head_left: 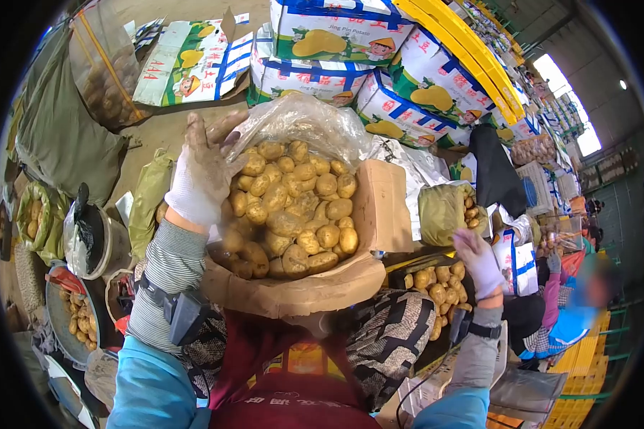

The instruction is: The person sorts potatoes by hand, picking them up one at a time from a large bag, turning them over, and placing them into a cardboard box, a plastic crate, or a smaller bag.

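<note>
An open cardboard box full of yellow potatoes stands in front of my lap, lined with a clear plastic bag that bunches up at its far side. My left hand, in a white glove with soiled fingertips, is at the box's left edge, its fingers stretched out beside the plastic. Off to the right, my right hand, also gloved, is held with fingers extended and nothing visible in them. It is close above a second heap of potatoes beside my knee.
Printed potato cartons are stacked beyond the box, a yellow plastic crate on top. A flattened carton lies far left. On the left are a basin of potatoes and a white bucket. Another person sits at right.
</note>
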`<control>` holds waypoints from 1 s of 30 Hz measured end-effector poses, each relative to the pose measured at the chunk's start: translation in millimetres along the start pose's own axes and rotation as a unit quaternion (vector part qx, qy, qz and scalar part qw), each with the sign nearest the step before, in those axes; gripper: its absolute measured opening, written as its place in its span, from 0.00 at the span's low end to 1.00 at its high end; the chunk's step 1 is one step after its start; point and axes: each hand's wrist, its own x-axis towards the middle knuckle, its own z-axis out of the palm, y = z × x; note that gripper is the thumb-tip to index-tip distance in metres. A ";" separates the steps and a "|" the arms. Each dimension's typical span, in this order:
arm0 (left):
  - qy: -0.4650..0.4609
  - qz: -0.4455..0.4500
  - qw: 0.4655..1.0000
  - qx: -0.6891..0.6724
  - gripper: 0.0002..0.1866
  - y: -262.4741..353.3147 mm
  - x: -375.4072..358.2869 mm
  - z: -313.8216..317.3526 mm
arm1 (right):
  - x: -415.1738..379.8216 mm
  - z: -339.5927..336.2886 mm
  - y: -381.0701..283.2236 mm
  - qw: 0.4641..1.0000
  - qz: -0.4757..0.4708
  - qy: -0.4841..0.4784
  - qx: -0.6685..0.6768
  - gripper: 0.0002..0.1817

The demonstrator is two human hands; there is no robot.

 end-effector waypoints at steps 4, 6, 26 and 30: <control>-0.040 -0.009 0.999 -0.029 0.41 8.5 0.0 5.9 | 74.9 143.4 -61.2 0.961 -0.102 -0.242 -0.081 0.25; -0.010 -0.027 0.998 -0.055 0.42 11.4 0.4 3.5 | 103.8 223.7 -64.3 0.908 -0.162 -0.299 -0.246 0.30; -0.036 -0.048 0.998 0.027 0.22 -31.3 -2.8 -0.8 | 113.3 289.5 -76.7 0.929 -0.101 -0.301 0.191 0.37; -0.082 -0.201 0.976 0.028 0.20 -73.3 -17.9 4.2 | 64.7 232.9 -101.1 0.937 -0.180 -0.247 0.170 0.37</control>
